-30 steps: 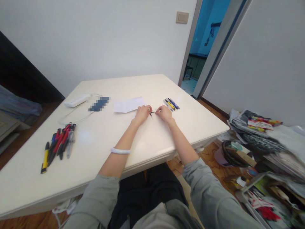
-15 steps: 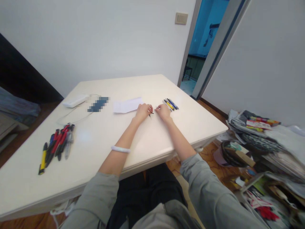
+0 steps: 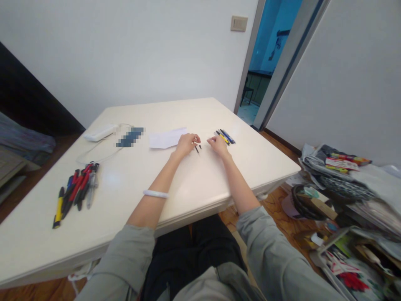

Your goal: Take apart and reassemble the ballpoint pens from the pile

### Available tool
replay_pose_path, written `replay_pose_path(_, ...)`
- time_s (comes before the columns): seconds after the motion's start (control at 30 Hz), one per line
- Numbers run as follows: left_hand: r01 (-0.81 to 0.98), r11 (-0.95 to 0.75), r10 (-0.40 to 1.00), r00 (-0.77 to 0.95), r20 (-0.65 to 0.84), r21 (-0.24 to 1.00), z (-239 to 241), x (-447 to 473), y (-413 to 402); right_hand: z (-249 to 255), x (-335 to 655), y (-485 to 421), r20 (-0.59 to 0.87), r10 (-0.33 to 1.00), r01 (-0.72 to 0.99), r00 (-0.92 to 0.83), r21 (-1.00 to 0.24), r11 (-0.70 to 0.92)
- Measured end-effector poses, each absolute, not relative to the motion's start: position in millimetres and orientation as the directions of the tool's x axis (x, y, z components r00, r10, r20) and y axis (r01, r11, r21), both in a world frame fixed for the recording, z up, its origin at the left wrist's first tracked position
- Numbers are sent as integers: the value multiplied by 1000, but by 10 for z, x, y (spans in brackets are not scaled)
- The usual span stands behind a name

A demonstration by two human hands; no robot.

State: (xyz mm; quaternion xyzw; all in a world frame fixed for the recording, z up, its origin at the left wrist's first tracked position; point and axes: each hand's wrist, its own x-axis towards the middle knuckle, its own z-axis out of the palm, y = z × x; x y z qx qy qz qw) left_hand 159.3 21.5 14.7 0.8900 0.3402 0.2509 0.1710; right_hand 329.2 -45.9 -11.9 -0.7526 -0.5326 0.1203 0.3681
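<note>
My left hand rests at the middle of the white table, fingers curved and a little apart, nothing visible in them. Beside its fingertips lie a thin black pen part and a small black piece. Just right of these, my right hand has thumb and fingers drawn together at the tips; anything between them is too small to make out. Several pens, with a yellow pen and a blue pen among them, lie behind my right hand. A folded white paper reaches behind my left hand.
On the table's left lies a pile of pens, red, black, clear and yellow. Behind it are a white power strip with a cable and a blurred-out dark item. Right of the table stand a bin and stacked papers.
My hands have moved slightly apart. The small black piece that was at my left fingertips now lies loose on the table.
</note>
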Motion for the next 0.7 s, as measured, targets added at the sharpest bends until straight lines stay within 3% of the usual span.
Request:
replay_pose_path(0.3, 467, -640, 750, 553, 363, 610, 139, 1186, 220, -161, 3370, -428, 174, 924, 768, 339, -619, -165)
replay_pose_path(0.7, 441, -560, 810, 468, 353, 701, 100, 904, 202, -310, 3380, -443, 283, 900, 840, 330, -523, -143)
